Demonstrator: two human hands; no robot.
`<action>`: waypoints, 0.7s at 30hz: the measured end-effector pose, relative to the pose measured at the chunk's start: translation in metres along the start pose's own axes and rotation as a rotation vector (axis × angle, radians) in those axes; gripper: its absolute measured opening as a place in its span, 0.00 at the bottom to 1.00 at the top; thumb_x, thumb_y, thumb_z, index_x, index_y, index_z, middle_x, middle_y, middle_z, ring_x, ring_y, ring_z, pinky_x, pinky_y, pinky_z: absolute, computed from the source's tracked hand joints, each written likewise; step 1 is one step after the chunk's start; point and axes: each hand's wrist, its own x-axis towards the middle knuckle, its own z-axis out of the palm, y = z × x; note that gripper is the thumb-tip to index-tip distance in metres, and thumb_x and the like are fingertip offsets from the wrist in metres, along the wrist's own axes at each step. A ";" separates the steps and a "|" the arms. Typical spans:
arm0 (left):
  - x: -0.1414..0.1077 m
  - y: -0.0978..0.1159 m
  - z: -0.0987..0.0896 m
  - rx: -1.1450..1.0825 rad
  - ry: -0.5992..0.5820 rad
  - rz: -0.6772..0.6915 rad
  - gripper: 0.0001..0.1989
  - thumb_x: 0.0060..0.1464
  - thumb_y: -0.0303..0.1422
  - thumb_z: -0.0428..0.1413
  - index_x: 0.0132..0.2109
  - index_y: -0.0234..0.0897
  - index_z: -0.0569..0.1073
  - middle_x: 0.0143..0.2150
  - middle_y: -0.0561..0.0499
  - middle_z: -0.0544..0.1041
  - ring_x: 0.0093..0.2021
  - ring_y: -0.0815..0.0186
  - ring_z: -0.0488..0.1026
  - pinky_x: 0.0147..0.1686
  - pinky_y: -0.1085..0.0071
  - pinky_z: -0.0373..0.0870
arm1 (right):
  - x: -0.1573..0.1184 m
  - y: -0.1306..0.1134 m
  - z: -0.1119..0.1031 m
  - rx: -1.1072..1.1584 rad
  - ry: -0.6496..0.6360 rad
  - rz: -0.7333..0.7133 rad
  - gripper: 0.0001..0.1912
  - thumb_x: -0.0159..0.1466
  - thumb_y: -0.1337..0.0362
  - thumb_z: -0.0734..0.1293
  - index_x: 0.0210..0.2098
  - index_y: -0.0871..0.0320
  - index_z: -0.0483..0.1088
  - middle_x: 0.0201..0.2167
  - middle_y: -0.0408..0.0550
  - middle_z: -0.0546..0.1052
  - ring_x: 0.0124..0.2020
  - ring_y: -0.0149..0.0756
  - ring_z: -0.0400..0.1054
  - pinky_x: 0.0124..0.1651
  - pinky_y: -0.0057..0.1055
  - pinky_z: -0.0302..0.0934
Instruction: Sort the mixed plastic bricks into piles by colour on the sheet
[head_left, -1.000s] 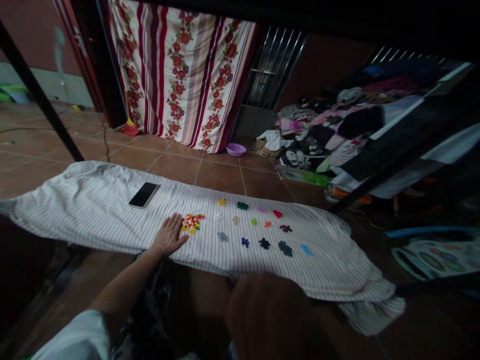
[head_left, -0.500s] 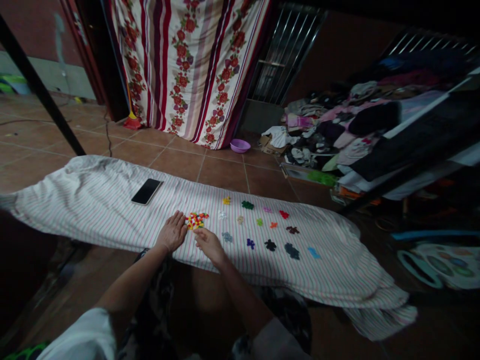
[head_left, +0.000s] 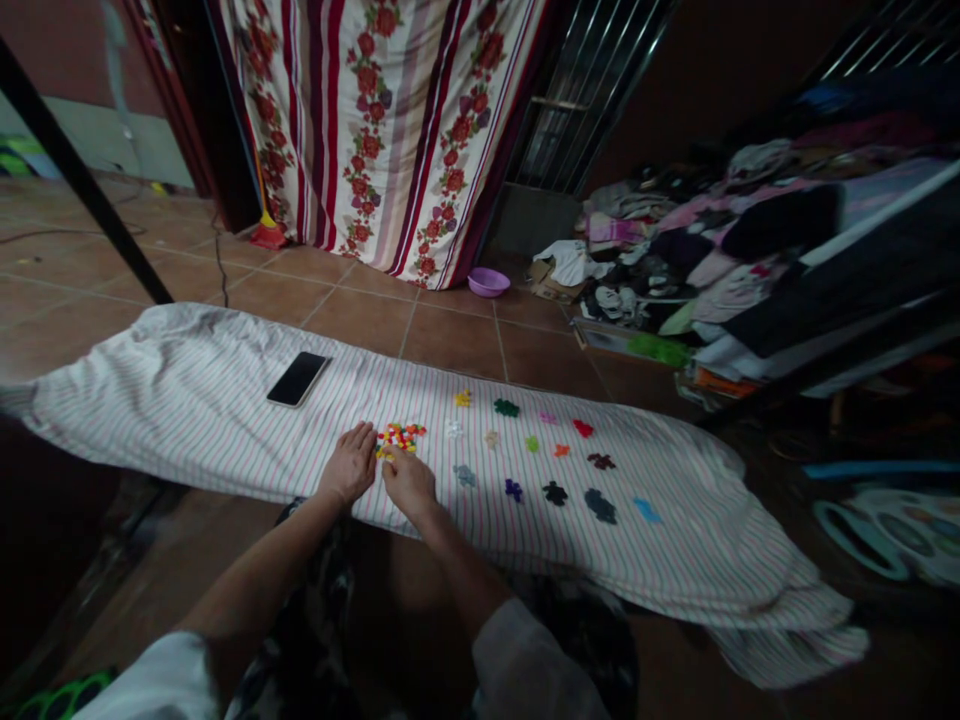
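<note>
A mixed pile of tiny red, yellow, orange, white and green pieces (head_left: 400, 436) lies on the striped cloth (head_left: 225, 420). Against its left side rests my left hand (head_left: 351, 466), flat on the cloth with fingers stretched out. My right hand (head_left: 410, 484) is at the near edge of the pile, its fingers curled down and pressed together; what they pinch, if anything, is hidden. Sorted by colour, several small heaps spread to the right, among them a yellow heap (head_left: 463, 398), a dark green heap (head_left: 506, 407), a grey heap (head_left: 465, 475) and a black heap (head_left: 555, 493).
A phone (head_left: 298, 379) lies on the cloth left of my hands. Farther right are a dark grey heap (head_left: 601, 505) and a light blue heap (head_left: 646, 509). Beyond the cloth, a purple basin (head_left: 489, 283) stands on the tiled floor near piled clothes (head_left: 697, 240).
My right hand has moved slightly left and its fingers have closed down onto the near edge of the pile. My left hand stays beside the pile. The whole view has shifted a little.
</note>
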 end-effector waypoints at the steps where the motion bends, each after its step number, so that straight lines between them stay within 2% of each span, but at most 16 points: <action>1: 0.000 0.001 0.000 0.001 0.001 -0.002 0.21 0.60 0.31 0.42 0.56 0.29 0.68 0.60 0.36 0.69 0.64 0.54 0.61 0.60 0.53 0.63 | 0.000 -0.001 0.000 -0.010 0.000 0.004 0.18 0.67 0.64 0.58 0.54 0.49 0.69 0.49 0.45 0.77 0.48 0.37 0.72 0.48 0.31 0.62; 14: -0.001 0.002 0.000 0.012 0.014 0.000 0.22 0.60 0.32 0.42 0.57 0.30 0.67 0.61 0.36 0.69 0.65 0.53 0.61 0.60 0.52 0.62 | -0.005 -0.002 0.006 -0.089 0.046 0.012 0.13 0.71 0.60 0.56 0.50 0.50 0.68 0.46 0.45 0.77 0.44 0.35 0.73 0.42 0.28 0.62; 21: -0.001 0.001 0.001 0.008 0.005 -0.002 0.22 0.60 0.32 0.42 0.58 0.31 0.67 0.61 0.36 0.69 0.65 0.53 0.60 0.60 0.51 0.61 | -0.003 -0.003 0.005 -0.080 0.032 0.017 0.15 0.70 0.61 0.57 0.55 0.48 0.66 0.47 0.46 0.77 0.45 0.36 0.73 0.44 0.30 0.62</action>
